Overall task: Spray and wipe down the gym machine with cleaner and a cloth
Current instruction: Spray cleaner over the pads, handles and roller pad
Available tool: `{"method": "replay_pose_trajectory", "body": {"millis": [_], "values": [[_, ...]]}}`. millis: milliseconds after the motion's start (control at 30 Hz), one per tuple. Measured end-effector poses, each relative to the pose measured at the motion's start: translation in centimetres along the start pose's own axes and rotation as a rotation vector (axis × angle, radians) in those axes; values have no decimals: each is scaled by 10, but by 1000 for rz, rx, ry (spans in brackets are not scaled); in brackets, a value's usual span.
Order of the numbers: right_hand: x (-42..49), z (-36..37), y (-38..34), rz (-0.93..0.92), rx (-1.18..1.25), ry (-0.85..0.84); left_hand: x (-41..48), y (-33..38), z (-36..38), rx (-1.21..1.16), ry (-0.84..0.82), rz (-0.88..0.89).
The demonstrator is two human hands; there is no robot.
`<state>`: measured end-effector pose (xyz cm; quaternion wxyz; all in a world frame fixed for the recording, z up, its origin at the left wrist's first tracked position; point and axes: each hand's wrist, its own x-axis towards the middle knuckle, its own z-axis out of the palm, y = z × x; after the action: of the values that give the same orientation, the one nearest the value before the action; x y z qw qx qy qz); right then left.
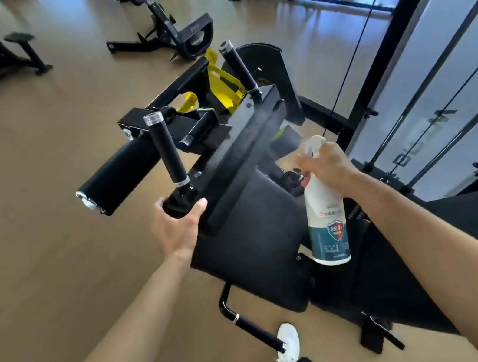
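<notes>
The machine (267,131) is right in front of me, mid-view, its black pad (251,242) sloping down between my two forearms. My left arm reaches straight out, and my left hand (176,223) grips the black block at the foot of the near upright handle (167,150). The thumb (198,204) lies over the block's near edge and the other fingers curl round its far side, mostly hidden. Just left of that handle, the fat roller (118,176) juts out toward the floor (30,217).

My right arm comes in from the lower right with the wrist bent. My right hand (331,166) is wrapped round the neck of the white bottle (326,222), which hangs upright beside the pad's right edge. One finger (302,159) is stretched forward at the trigger and the rest are closed tight on the neck. The nozzle points up and left at the flat bar (244,144) over the pad, and there is a faint haze there.

Farther up stands the second handle (238,66), with yellow parts beside it. A cable (364,31) runs up on the right. Down below are my white shoes (288,342), and other benches (171,23) stand across the floor.
</notes>
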<state>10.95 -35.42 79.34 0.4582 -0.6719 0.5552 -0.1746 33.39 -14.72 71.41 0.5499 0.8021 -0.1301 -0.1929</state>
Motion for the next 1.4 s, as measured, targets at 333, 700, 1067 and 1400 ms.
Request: {"method": "replay_pose_trajectory", "body": {"millis": [333, 700, 1067, 1400], "values": [[61, -29, -10, 17, -3, -61, -4, -4, 13, 12, 95, 14], [-14, 23, -88, -486, -88, -309, 4, -9, -1, 36, 26, 75], [-60, 97, -123, -496, -385, -265, 14, -9, -20, 79, -145, 87], [-48, 69, -123, -442, -391, -161, 6, -8, -21, 39, -110, 108]]}}
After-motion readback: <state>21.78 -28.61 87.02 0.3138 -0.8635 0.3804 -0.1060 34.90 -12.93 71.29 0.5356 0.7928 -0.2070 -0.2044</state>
